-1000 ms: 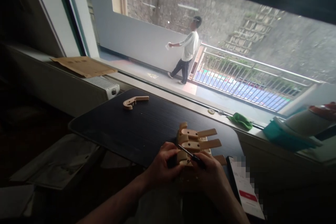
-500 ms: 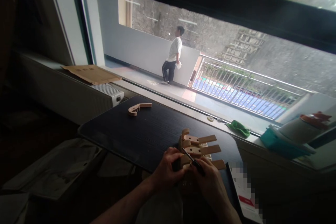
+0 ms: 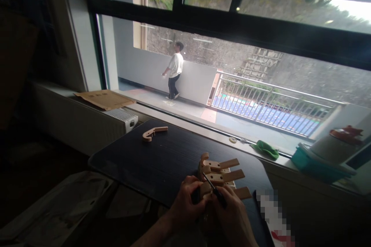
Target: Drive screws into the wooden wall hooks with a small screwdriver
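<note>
A pale wooden assembly (image 3: 222,175) with three flat arms pointing right sits near the front edge of a dark table (image 3: 162,158). My left hand (image 3: 187,202) is closed on its left side. My right hand (image 3: 233,214) is closed around a thin dark screwdriver (image 3: 213,189), whose tip rests against the wooden parts. One loose curved wooden piece (image 3: 154,132) lies at the table's far left.
A phone (image 3: 275,220) lies at my right on the table. Behind are a windowsill with a green cloth (image 3: 265,148), a teal container (image 3: 319,160), a white heater (image 3: 123,117) and cardboard (image 3: 104,98). Outside the window a person (image 3: 174,70) walks on a balcony.
My view has tilted upward, showing more window. The person outside has walked left. My hands stay on the wooden assembly and screwdriver.
</note>
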Available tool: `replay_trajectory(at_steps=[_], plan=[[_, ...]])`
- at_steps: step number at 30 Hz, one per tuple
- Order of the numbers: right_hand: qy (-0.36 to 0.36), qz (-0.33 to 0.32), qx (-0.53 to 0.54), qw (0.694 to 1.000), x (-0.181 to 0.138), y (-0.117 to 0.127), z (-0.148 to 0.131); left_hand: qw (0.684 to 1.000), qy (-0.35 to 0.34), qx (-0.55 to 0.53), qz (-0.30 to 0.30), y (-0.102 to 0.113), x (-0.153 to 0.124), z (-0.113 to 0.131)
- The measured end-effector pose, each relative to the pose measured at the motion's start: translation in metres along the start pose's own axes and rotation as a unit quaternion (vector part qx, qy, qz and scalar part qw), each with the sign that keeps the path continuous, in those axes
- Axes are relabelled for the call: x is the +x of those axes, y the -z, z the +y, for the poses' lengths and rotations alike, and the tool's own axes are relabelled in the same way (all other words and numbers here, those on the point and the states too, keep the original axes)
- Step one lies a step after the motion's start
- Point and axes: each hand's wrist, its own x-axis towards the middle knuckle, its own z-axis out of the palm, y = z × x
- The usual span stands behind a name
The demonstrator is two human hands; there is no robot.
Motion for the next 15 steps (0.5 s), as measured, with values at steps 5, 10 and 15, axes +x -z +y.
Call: replay_trajectory(at_steps=[5,10,15], plan=[[-0.018,-0.002,0.013,1.000,0.0011,0.0036,-0.0019,1.000,-0.001,-0.003,-0.005,0.0004,0.0004,-0.0043],[-0.013,0.007,0.046,0.999,0.0007,0.0061,0.0050,1.000,-0.003,-0.008,-0.004,0.0003,0.0007,-0.0069],[0.002,0.012,0.070,0.997,-0.0049,0.0076,0.0059,1.000,-0.001,-0.004,-0.001,0.0001,0.0003,-0.0064]])
